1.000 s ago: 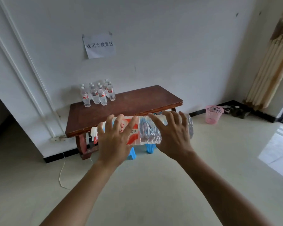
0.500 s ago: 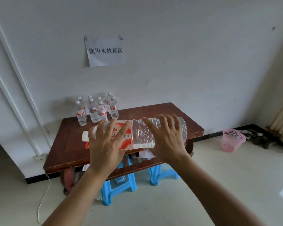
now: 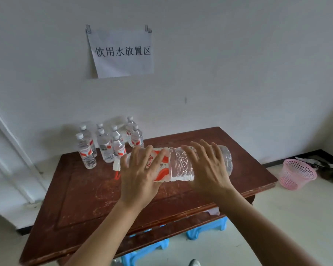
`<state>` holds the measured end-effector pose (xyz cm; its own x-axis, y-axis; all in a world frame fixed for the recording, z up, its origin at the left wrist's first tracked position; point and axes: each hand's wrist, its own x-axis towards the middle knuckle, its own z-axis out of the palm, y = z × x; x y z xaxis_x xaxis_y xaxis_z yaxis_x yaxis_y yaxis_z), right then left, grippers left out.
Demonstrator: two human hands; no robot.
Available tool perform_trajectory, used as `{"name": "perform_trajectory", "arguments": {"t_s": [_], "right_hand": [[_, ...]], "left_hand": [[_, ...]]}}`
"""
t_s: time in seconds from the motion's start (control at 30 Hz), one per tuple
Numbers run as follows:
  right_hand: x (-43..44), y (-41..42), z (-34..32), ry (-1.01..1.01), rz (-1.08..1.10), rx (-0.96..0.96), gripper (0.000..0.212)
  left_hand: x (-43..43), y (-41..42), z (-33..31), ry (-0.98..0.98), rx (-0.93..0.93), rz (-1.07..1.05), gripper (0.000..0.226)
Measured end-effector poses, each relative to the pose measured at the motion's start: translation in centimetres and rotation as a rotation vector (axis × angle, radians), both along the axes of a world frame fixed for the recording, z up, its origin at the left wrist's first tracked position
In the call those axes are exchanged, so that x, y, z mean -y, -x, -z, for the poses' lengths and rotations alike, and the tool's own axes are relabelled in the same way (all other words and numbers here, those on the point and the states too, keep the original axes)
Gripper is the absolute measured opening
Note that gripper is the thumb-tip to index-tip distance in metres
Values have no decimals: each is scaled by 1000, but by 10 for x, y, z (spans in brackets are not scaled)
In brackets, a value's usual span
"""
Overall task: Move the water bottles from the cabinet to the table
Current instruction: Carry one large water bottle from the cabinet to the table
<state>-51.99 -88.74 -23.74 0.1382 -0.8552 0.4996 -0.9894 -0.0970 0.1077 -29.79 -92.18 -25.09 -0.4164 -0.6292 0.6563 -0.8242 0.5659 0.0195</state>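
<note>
A large clear water bottle with a red-and-white label lies sideways in the air above the dark wooden table, cap to the left. My left hand grips its labelled end and my right hand grips its clear base end, fingers curved over the top. Several small water bottles with white caps stand upright in a cluster at the table's back left corner, near the wall.
A paper sign hangs on the white wall above the table. Blue plastic stools sit under the table's front edge. A pink mesh basket stands on the floor to the right, with dark items behind it.
I have come closer to the table; it now fills the middle of the view. The large bottle, still held in both hands, now hangs over the tabletop.
</note>
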Motion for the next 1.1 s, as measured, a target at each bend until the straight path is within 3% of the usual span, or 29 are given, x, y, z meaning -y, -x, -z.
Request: {"name": "perform_trajectory", "arguments": {"t_s": [0.2,0.33,0.43,0.63,0.7,0.8,0.9,0.97,1.03,1.1], "right_hand": [[98,26,58,-124,-38,200,90],[175,46,95,-219,-76,280,89],[220,50,122,-289,-111,283,88],[259,46,182,-585,-115,220,73],[262,41,201,-655,-125,213,69],[262,40,211,-737,-109,216,82],[269,42,210,-810,-112,174,97],[270,40,208,-848,-106,152,100],[268,36,210,-841,-91,135,104],[262,33,213,-847,-67,105,116]], "left_hand": [[105,20,37,-53,142,40,83],[171,30,60,-227,224,-50,104],[198,30,94,-403,119,-260,112],[197,34,164,-775,-37,-494,103],[193,35,181,-951,-266,-631,110],[196,37,194,-1343,-893,-835,133],[211,35,203,-1530,-1229,-767,139],[219,36,204,-1600,-1524,-731,120],[228,40,200,-1709,-1753,-718,86],[238,45,199,-1769,-1778,-751,85]]}}
